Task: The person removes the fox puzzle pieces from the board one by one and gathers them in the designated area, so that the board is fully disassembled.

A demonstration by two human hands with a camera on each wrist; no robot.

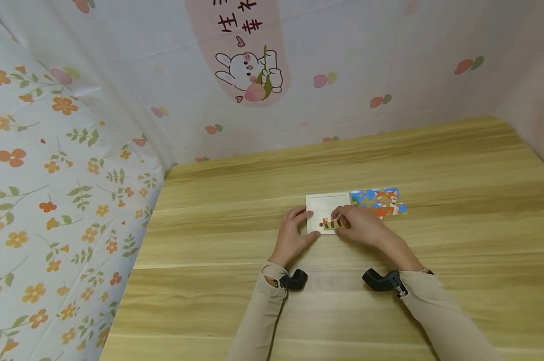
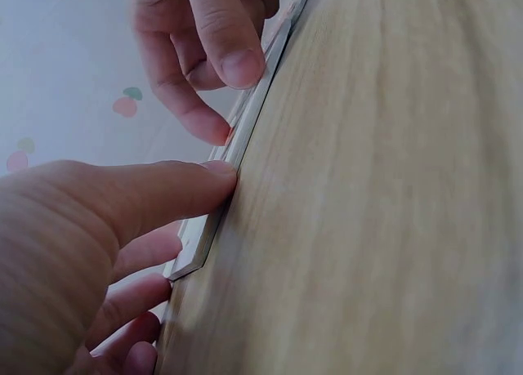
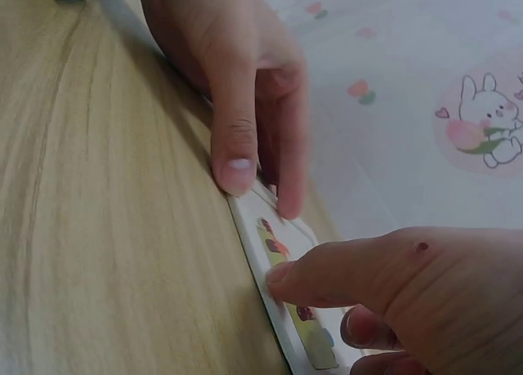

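Note:
A white puzzle tray [image 1: 328,203] with a raised rim lies flat on the table. Along its near side runs a short strip of joined jigsaw pieces [image 1: 329,224], green with red and brown patches. My left hand [image 1: 293,235] holds the tray's near left corner, thumb against the near edge [image 2: 221,220] and fingers along the left side. Over the strip's right part, my right hand [image 1: 364,225] has its fingers bent round a jigsaw piece, thumb [image 3: 286,281] on the strip. Those fingers partly hide the pieces.
Right of the tray, a partly covered group of jigsaw pieces [image 1: 391,200] shows foxes and blue sky. The wooden table [image 1: 209,281] meets a printed white cloth [image 1: 344,105] at the back, with a flowered cloth [image 1: 64,200] on the left. Each wrist wears a black device [image 1: 294,280].

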